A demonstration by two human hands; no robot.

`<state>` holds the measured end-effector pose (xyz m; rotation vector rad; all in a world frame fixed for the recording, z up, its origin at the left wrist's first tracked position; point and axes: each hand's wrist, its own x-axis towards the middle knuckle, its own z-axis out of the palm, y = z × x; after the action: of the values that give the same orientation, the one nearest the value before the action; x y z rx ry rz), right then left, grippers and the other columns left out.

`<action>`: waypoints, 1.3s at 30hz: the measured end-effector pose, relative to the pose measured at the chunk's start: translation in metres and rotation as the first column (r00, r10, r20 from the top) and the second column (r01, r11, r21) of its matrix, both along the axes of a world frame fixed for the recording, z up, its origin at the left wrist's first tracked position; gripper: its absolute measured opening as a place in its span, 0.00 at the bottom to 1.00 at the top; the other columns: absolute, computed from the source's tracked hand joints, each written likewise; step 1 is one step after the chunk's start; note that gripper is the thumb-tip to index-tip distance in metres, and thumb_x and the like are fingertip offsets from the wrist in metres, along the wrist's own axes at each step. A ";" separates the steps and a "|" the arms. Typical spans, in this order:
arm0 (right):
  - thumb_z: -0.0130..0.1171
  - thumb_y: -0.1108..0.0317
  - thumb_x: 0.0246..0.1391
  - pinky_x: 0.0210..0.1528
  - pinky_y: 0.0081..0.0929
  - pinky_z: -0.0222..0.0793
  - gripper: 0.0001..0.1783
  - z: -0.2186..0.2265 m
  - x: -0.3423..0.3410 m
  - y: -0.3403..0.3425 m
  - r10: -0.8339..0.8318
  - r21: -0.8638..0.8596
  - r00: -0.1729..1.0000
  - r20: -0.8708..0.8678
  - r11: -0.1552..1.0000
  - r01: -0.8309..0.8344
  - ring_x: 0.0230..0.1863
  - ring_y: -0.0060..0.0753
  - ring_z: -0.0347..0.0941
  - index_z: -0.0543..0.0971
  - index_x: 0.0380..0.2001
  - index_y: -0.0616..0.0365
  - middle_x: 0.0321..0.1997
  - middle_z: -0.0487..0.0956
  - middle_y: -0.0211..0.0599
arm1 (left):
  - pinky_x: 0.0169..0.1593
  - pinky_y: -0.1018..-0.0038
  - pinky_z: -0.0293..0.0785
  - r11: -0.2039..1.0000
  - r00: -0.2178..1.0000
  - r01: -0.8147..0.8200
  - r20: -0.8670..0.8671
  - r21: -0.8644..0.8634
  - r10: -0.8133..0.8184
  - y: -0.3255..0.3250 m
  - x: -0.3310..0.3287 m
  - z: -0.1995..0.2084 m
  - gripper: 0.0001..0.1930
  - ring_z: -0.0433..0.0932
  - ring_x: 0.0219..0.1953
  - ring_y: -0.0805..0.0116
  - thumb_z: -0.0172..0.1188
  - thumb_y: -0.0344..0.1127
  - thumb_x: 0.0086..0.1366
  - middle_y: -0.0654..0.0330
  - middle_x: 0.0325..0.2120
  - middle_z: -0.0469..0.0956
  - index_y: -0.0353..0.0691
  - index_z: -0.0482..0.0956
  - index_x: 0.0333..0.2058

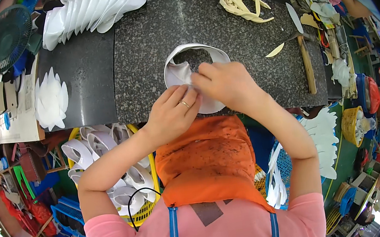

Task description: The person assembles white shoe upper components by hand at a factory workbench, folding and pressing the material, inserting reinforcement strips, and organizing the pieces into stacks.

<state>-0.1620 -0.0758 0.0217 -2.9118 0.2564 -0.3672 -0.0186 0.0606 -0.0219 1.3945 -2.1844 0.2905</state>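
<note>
White shoe upper piece [183, 71], curled into an open loop, sits right in the middle of the speckled granite surface [141, 38], and both hands are on its near edge. Only the one head view to go on, so here's what it shows.

The left hand [170, 114] has a ring on it and comes in from the lower left, fingers pinched onto the loop's lower-left rim. The right hand [226, 82] comes across from the right and lies over the top of the same rim, fingertips touching the left ones. So each grip is closed on the same white piece, at nearly the same spot. Can't see the exact fingertip contact under the right hand, it covers that bit.

Key relation: the loop lies away from both grips, toward the far side of the surface, its opening facing up and its long axis running roughly left to right. The hands are about equally near; the right one sits a touch further onto it.

Around it: a fanned stack of white pieces [89, 9] far left, cream offcut strips [242, 1] far right, a wooden-handled tool [306, 62] at the right edge, and a yellow basket of white uppers [104, 163] below the surface on the left.
</note>
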 end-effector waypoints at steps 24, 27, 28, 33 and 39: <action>0.57 0.78 0.37 0.36 0.29 0.74 0.16 -0.028 -0.034 0.009 -0.076 0.200 0.952 0.297 0.980 0.015 0.38 0.37 0.74 0.78 0.35 0.59 0.37 0.76 0.34 | 0.51 0.66 0.71 0.969 0.996 0.082 0.000 0.233 -0.084 -0.013 0.023 0.015 0.19 0.71 0.50 0.59 0.57 0.31 0.51 0.57 0.45 0.71 0.36 0.76 0.43; 0.58 0.77 0.36 0.35 0.29 0.74 0.17 -0.035 -0.035 0.013 -0.091 0.178 0.934 0.344 0.984 0.030 0.38 0.37 0.74 0.78 0.36 0.59 0.37 0.76 0.33 | 0.50 0.67 0.72 0.953 0.975 0.158 0.110 0.257 -0.192 -0.018 0.033 0.027 0.18 0.71 0.51 0.61 0.58 0.31 0.50 0.57 0.45 0.71 0.35 0.76 0.43; 0.58 0.77 0.35 0.34 0.29 0.74 0.17 -0.036 -0.035 0.014 -0.089 0.166 0.934 0.345 0.986 0.032 0.38 0.36 0.74 0.78 0.36 0.60 0.37 0.75 0.33 | 0.50 0.67 0.72 0.950 0.974 0.165 0.109 0.265 -0.199 -0.020 0.036 0.029 0.18 0.71 0.51 0.61 0.58 0.31 0.50 0.57 0.45 0.71 0.35 0.76 0.43; 0.62 0.74 0.36 0.36 0.30 0.73 0.20 -0.032 -0.039 0.027 -0.122 0.150 0.953 0.277 0.985 0.083 0.39 0.37 0.72 0.77 0.39 0.60 0.37 0.73 0.34 | 0.49 0.70 0.73 0.955 0.893 0.284 0.340 0.086 -0.296 -0.031 0.050 0.020 0.14 0.74 0.45 0.61 0.58 0.30 0.50 0.55 0.41 0.73 0.34 0.79 0.37; 0.62 0.71 0.38 0.37 0.32 0.71 0.19 -0.018 -0.027 0.021 -0.222 0.237 0.945 0.242 0.958 0.164 0.36 0.39 0.71 0.76 0.38 0.60 0.34 0.71 0.35 | 0.41 0.69 0.76 0.964 0.930 0.264 0.265 0.008 -0.257 -0.016 0.014 0.006 0.13 0.76 0.39 0.61 0.59 0.32 0.49 0.56 0.32 0.77 0.34 0.80 0.34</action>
<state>-0.1889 -0.0543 0.0036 -2.5946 0.5082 -0.7094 -0.0043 0.0449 -0.0154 1.0822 -2.5400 0.4264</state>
